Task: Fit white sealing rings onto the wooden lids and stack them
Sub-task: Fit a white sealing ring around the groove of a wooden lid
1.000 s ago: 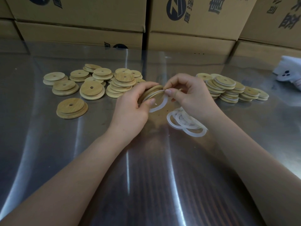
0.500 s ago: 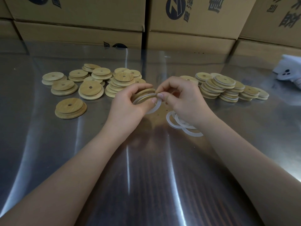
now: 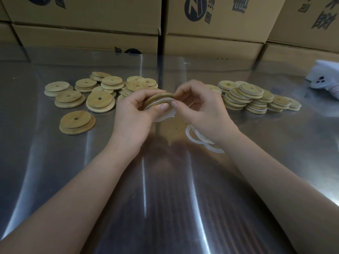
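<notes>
The wooden lid point(image 3: 159, 97) has been carried slightly leftward, away from the loose rings point(image 3: 197, 138). It is clasped edge-on in the left hand's point(image 3: 134, 114) curled grip, thumb on the white sealing ring point(image 3: 166, 117), whose slack loop is pinched by the right hand point(image 3: 203, 107). The loop is best stretched round evenly, untwisted. Bare lids point(image 3: 100, 101) are strewn left of the lid, ringed lids point(image 3: 245, 96) stacked right of it.

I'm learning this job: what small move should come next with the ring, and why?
Probably the right hand should stretch the loose part of the ring over the rim of the lid. The left hand grips the lid, the ring is seated along one side, and the rest hangs free below.
</notes>
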A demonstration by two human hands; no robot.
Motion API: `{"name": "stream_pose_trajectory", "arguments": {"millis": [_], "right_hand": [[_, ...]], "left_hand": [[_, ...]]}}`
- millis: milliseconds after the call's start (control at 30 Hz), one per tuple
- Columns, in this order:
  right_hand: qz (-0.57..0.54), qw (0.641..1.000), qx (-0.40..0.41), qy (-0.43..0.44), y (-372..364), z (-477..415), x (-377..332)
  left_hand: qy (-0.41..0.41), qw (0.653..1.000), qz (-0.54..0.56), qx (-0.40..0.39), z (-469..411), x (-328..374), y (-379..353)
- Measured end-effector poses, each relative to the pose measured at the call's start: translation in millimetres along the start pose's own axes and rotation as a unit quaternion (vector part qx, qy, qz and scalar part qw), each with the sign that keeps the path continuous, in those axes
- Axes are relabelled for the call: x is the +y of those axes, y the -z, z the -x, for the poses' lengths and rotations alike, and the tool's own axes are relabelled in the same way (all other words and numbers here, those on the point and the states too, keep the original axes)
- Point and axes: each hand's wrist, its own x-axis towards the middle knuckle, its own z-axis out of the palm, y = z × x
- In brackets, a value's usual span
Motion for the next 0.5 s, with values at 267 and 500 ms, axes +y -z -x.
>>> {"name": "stream_pose_trajectory", "arguments": {"millis": [267,500], "right_hand": [[0.044,0.999,0.021,0.012,-0.1,-0.3,2.2],[0.090,0.995,0.013,0.034,6.1,-0.6,3.7]], "left_hand": [[-0.012,1.000,-0.014,-0.004,2.0,1.5,-1.0],[-0.025,0.999,-0.031,-0.018,1.7,3.8,-0.6]]}}
